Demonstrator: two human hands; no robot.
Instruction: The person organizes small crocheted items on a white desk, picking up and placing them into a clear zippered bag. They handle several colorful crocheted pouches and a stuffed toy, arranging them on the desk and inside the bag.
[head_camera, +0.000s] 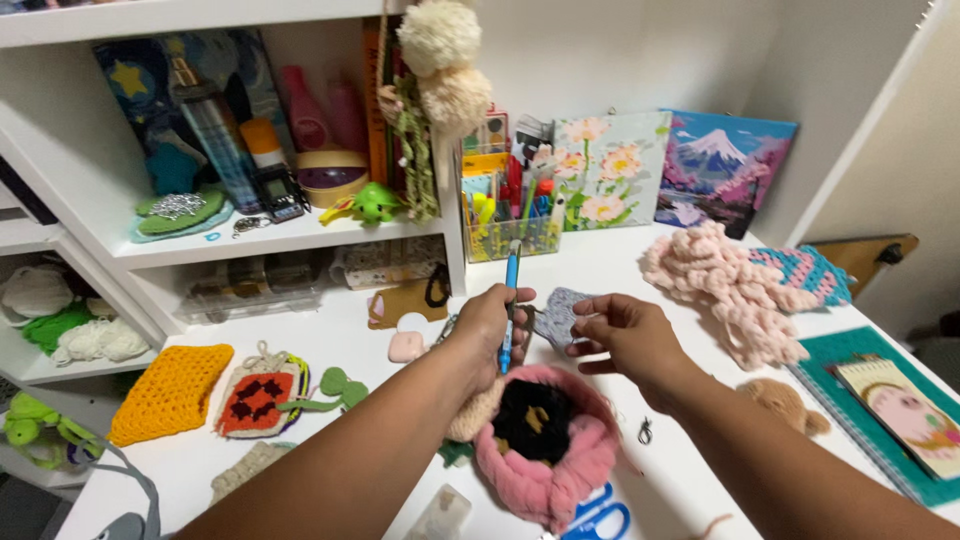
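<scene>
Hands are meeting over the white desk (620, 262), just above a pink pouch (545, 455). The left hand (490, 325) is closing its fingers around a blue hook (511, 300), gripping low on the shaft so the handle is sticking up toward a clear pen box (500, 235). The right hand (630, 335) is pinching a grey swatch (560, 315) at its right edge with thumb and forefinger, the other fingers staying loosely spread and holding nothing. Hook and swatch are sitting between the two hands, touching or nearly so; the exact tip contact is too small to tell. Swatch is looking light, soft and floppy, so it is likely sagging unless taken by an edge close to the working stitch; a firm pinch should not be hurting it. Hook is looking light and stiff, probably smooth, and best taken mid-shaft like a pencil. Pouch is looking plush and squashy, sitting open with a dark lining showing, just below both wrists. Blue scissors (600, 520) are lying beside the pouch at the near edge. An orange square (172, 392) is lying well off to the left, a pink knit (730, 285) to the right.
</scene>
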